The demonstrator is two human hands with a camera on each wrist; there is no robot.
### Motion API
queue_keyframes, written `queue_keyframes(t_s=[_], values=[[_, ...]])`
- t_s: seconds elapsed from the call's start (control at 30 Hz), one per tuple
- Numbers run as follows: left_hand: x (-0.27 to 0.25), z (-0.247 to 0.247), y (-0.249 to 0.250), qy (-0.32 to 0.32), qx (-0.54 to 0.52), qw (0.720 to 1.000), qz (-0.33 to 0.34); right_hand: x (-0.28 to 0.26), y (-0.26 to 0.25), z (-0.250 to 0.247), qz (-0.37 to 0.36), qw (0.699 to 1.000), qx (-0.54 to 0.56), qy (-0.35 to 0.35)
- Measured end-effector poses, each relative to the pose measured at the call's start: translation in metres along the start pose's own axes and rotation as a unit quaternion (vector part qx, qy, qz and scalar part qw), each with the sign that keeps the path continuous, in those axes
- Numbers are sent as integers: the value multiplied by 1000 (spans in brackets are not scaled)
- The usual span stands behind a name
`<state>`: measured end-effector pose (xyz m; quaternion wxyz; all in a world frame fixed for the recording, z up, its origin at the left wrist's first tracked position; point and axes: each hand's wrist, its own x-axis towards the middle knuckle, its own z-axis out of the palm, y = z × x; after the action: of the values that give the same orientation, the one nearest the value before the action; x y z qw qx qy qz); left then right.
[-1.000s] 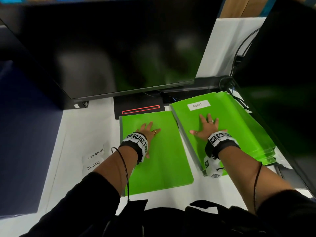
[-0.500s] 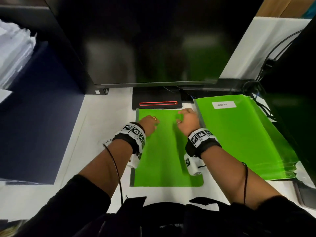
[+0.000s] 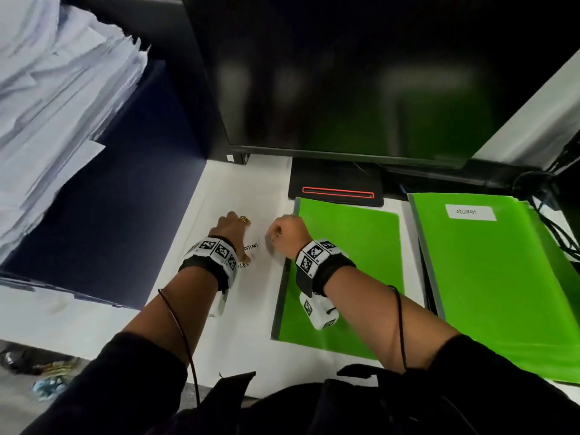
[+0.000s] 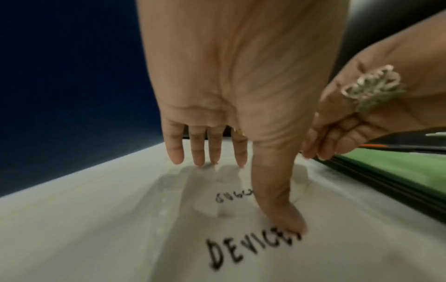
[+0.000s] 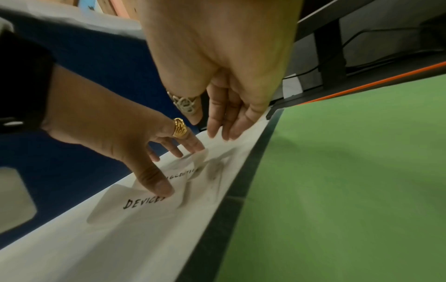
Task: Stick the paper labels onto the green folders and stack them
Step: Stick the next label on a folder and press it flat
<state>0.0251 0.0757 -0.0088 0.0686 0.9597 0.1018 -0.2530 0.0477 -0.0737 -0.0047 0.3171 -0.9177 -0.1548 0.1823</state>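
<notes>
Two white paper labels lie on the white table (image 3: 219, 334) left of a bare green folder (image 3: 354, 246). My left hand (image 3: 233, 219) has straight fingers on the table, and its thumb presses the "DEVICES" label (image 4: 241, 251). The other label (image 5: 183, 173) lies just beyond that thumb. My right hand (image 5: 210, 129) points its fingertips down at the far end of that label, and I see nothing held in it. To the right is a stack of green folders (image 3: 502, 277); the top one carries a white label (image 3: 470, 212).
A big dark monitor (image 3: 361, 73) hangs over the back of the table, its base (image 3: 337, 189) touching the bare folder's far edge. A dark blue partition (image 3: 110, 215) and a pile of papers (image 3: 47, 105) are on the left. Cables (image 3: 552, 215) trail at the far right.
Both hands left the folders and moved left onto the table by the loose labels. The right hand came off the labelled stack, crossed the bare folder, and curled its fingers.
</notes>
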Motion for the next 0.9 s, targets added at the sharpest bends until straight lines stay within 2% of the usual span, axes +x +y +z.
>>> queue_keyframes(t_s=[0.13, 0.2, 0.37, 0.47, 0.63, 0.77, 0.9], values=[[1, 10, -4, 14, -4, 1000, 15, 15, -8, 22, 62, 993, -82, -54], [2, 9, -5, 21, 3, 1000, 23, 21, -9, 31, 66, 990, -106, -65], [4, 8, -5, 23, 10, 999, 24, 24, -7, 36, 89, 989, -100, -67], [10, 2, -6, 13, -45, 999, 4, 24, -6, 29, 106, 993, -31, -33], [22, -15, 6, 85, -179, 980, 1, 24, 0, 8, 132, 987, 72, 51], [28, -21, 35, 118, -286, 951, 22, 21, 20, -13, 144, 978, 70, 132], [31, -23, 72, 139, -308, 939, 69, 12, 49, -36, 191, 964, 73, 168]])
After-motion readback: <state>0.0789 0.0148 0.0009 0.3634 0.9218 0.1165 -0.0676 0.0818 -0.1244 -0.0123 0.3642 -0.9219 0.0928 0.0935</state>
